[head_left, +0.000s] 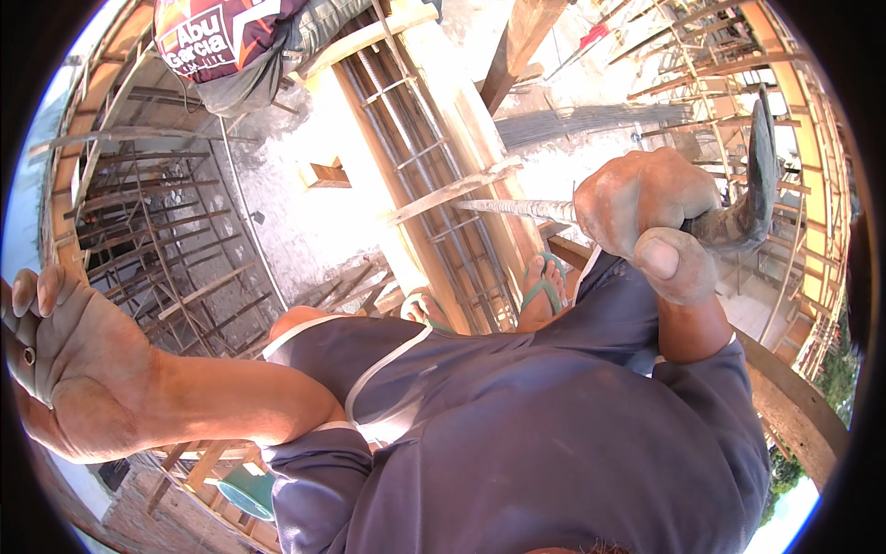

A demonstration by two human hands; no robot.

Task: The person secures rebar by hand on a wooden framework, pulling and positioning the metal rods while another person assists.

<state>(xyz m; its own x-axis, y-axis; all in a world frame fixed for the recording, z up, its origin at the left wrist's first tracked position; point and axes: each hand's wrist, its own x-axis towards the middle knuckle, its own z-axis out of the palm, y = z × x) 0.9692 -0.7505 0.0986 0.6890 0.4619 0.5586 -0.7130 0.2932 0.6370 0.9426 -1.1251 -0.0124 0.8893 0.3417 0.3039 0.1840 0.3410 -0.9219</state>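
Observation:
My right hand (651, 217) is closed round a hammer. Its dark curved metal head (759, 180) sticks out at the right of the fist. A ribbed steel bar (526, 209), seemingly its handle, runs left from the fist over a wooden formwork trough. Inside the trough lies a cage of steel reinforcing bars (406, 129), crossed by a wooden batten (457, 189). Off at the far left, my left hand (88, 369) is raised with the palm showing and fingers loosely bent apart. A small ring-shaped thing (29, 355) shows at its fingers, partly cut by the picture's dark rim.
My feet in green flip-flops (544, 286) stand at the trough's sides. Another person in a printed shirt (217, 42) is at the upper left. Wooden scaffolding (166, 212) drops away at the left, with more at the right. A green bucket (247, 489) sits lower left.

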